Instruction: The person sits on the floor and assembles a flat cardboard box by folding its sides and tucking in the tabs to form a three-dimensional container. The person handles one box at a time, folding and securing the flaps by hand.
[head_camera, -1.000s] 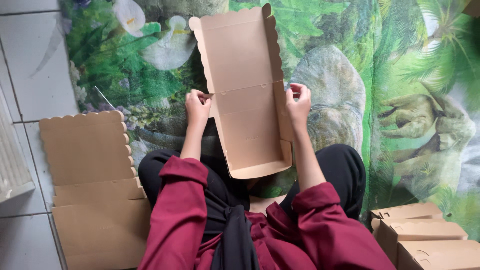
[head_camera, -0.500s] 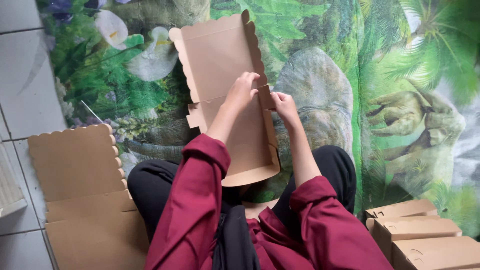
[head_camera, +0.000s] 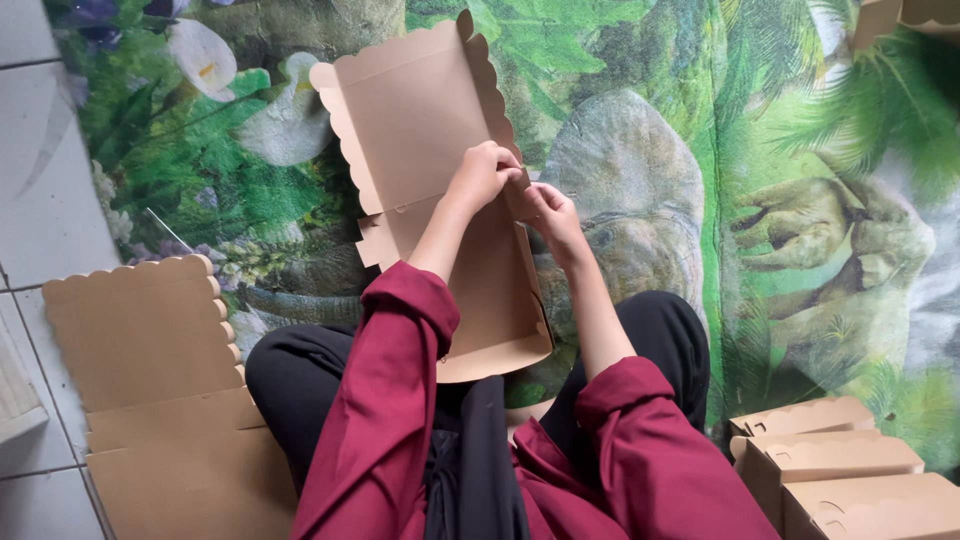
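While the person sits on the floor, flat cardboard sheets (head_camera: 150, 400) with wavy edges lie stacked at the lower left of the frame, partly on the pale floor tiles (head_camera: 40, 180). Next to them, a colourful mat (head_camera: 780, 230) with green leaves, white flowers and grey animals covers most of the floor. Near the middle of the frame stands the brown cardboard box (head_camera: 420, 170), half folded, with its wavy lid pointing to the top of the frame and its tray end resting over the person's dark trousers. Both arms wear red sleeves (head_camera: 390, 400). The left hand (head_camera: 485, 175) reaches across the box and pinches the right side wall with bent fingers. Just beside it, touching the same edge, the right hand (head_camera: 550, 215) grips the side flap with closed fingers. At the lower right of the frame sit finished folded boxes (head_camera: 840, 480), close together, well apart from the hands.
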